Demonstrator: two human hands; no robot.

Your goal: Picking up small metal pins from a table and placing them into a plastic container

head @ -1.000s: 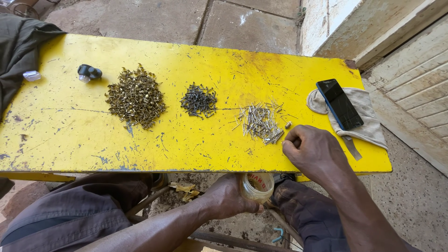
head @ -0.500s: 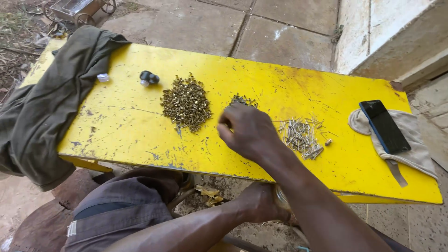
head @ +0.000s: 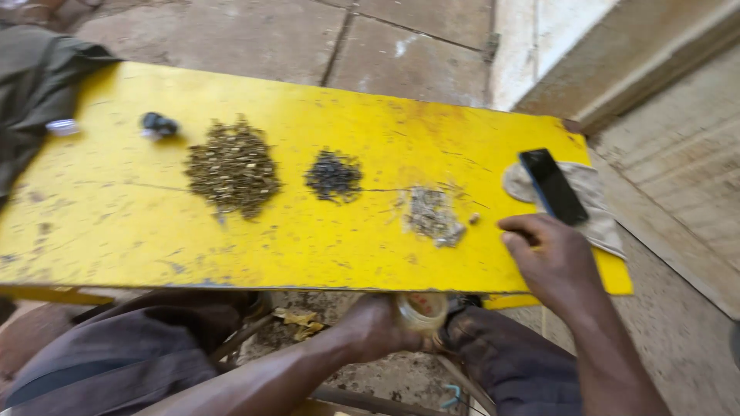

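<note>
A yellow board [head: 154, 231] carries three heaps of small fasteners: a large brassy pile [head: 233, 167], a small dark pile [head: 333, 176] and a silvery pile [head: 433, 216]. My right hand [head: 549, 258] rests knuckles-up on the board's near right edge, just right of the silvery pile, fingers curled; whether it holds anything is hidden. My left hand [head: 378, 327] is below the board's front edge, gripping a small clear jar [head: 422, 311] held under the rim beneath the silvery pile.
A black phone [head: 553, 186] lies on a grey cloth [head: 597, 208] at the board's right end. A small dark object [head: 158, 124] and a dark garment [head: 35, 92] sit at the left end. Paved ground and a wall step lie beyond.
My right hand has pulled back from over the dark pile to the board's near right edge. The dark pile is uncovered. The view has swung right and blurred.
</note>
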